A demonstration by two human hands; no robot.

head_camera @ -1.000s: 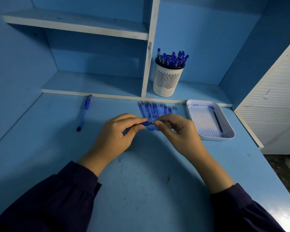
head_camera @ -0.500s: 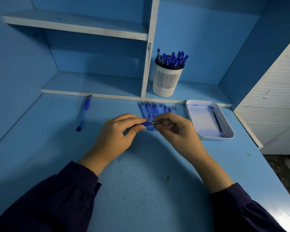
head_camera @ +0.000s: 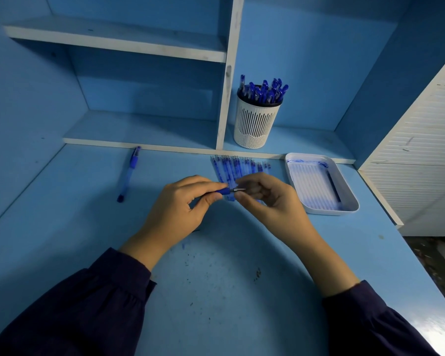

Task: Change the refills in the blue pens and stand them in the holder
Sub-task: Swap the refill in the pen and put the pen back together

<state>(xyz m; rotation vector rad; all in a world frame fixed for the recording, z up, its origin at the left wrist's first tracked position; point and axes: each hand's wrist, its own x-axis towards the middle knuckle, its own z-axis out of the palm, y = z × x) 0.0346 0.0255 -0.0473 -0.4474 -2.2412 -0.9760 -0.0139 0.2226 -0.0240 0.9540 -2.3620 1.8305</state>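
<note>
White slotted plastic holder (head_camera: 258, 124) sits far back on the low shelf (head_camera: 144, 129), just right of the divider (head_camera: 225, 98). It is packed with upright blue pens (head_camera: 263, 91), count unclear. White ribbed rectangular tray (head_camera: 329, 212) sits on the desk at right, smeared with blue ink. One thin dark refill (head_camera: 334, 187) lies along its right side. A row of clear refills (head_camera: 238, 167) lies flat on the desk between holder and hands, near ends hidden behind the fingers.

Left hand (head_camera: 180, 209) grasps a pen (head_camera: 222, 191) by its blue rubbery grip, thumb and forefinger curled round it. The barrel is hidden inside the hand. Right hand (head_camera: 270, 199) pinches the pen's metal tip (head_camera: 238, 189), fingers curled. Can't tell if the tip is screwed on. The pen is held above the desk, near centre.

A loose pen (head_camera: 128, 174) lies alone at far left on the desk (head_camera: 216, 304), which is matte blue and ink-speckled. Dark sleeves (head_camera: 88, 317) are cut off at the near edge.
</note>
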